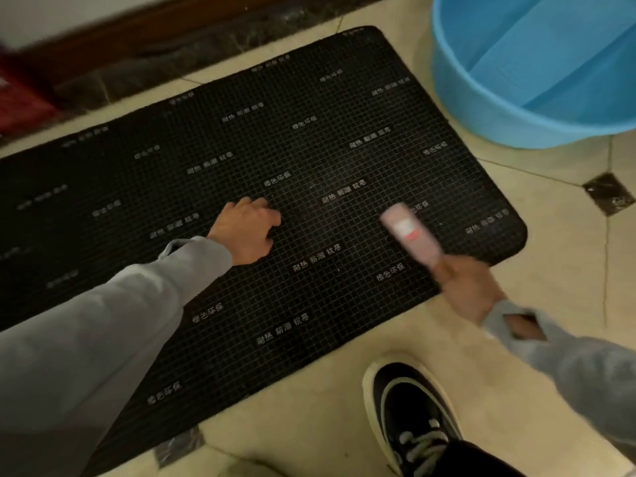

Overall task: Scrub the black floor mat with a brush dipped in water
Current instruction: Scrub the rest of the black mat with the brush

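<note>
Black floor mat [309, 160]: gridded, printed with pale repeated characters, lying flat and slightly askew on the beige tiled floor [550, 270], its far edge near a dark stone skirting. Left hand [246, 228]: resting on the mat near its middle, fingers curled under and knuckles down, apparently bracing the mat; it holds nothing. Right hand [466, 287]: at the mat's near right edge, its grip closed round the handle end of a pink brush [411, 232]; both are motion-blurred, so the exact lie of the fingers cannot be told. Brush: head angled out over the right part of the mat; whether the bristles touch the mat cannot be told from the blur. Blue basin [499, 108]: on the floor just beside the mat's far right corner; a water line seems to show inside, though this is uncertain. Also present: a dark shoe [413, 418] with a pale sole on the tiles near the mat's front edge, a small dark inset tile [607, 192], a red object [20, 98] at far left. Step in hand, by judgement: scrubbing strokes on the right portion. Next move likely calls for steady downward pressure while the left hand pins the mat, working leftward, with a return to the basin once the bristles run dry.
</note>
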The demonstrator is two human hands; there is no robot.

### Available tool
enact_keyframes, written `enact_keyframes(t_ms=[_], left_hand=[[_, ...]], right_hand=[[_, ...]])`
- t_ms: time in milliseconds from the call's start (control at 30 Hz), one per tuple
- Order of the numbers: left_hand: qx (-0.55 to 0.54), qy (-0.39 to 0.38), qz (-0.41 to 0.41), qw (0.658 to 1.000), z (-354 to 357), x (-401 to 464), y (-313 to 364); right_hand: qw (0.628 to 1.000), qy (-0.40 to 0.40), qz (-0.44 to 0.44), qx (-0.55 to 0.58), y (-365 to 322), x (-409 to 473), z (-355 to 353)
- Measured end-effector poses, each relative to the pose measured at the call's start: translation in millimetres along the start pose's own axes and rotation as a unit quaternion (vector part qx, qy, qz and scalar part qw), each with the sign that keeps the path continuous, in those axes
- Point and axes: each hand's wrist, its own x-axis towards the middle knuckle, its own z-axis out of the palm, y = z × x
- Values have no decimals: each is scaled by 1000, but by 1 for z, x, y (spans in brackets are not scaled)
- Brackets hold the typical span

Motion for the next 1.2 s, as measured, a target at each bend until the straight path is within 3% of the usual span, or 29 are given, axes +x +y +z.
enact_keyframes(t_ms=[100, 200, 267, 333, 433, 533, 600, 667, 733, 800, 867, 933, 1033, 1067, 1200], left_hand=[[-76, -10, -10, 997, 8, -7, -14], [-60, -9, -2, 998, 12, -9, -8], [-43, -13, 0, 999, 13, -10, -7], [-52, -18, -1, 998, 12, -11, -8], [-76, -13, -2, 997, 15, -14, -11], [-84, -5, 2, 996, 17, -14, -12], [-67, -4, 10, 998, 19, -16, -13], [-61, -9, 16, 998, 20, -17, -15], [-88, -9, 15, 996, 18, -17, -17], [-120, -4, -1, 993, 16, -19, -24], [-116, 6, -20, 993, 17, -25, -31], [-114, 1, -26, 993, 23, -33, -37], [-122, -6, -19, 992, 29, -42, -42], [-125, -12, -19, 992, 30, -43, -43], [-151, -4, -25, 988, 32, -44, -46]], right_hand=[[992, -89, -70, -55, -50, -23, 52], [954, -203, -166, -147, -75, -67, 83], [936, -243, -215, -136, -87, -84, 79], [950, -167, -211, -156, -98, -63, 68], [976, -58, -127, -165, -89, -18, 45], [957, -122, -129, -228, -83, -23, 46], [912, -242, -219, -248, -93, -56, 67], [872, -307, -307, -227, -105, -88, 87], [897, -246, -322, -175, -111, -94, 99], [938, -158, -276, -140, -115, -80, 105], [948, -149, -226, -166, -121, -71, 103], [929, -200, -254, -183, -126, -78, 111], [841, -347, -360, -208, -136, -115, 123], [825, -358, -385, -208, -137, -120, 126], [902, -237, -317, -170, -145, -96, 133]])
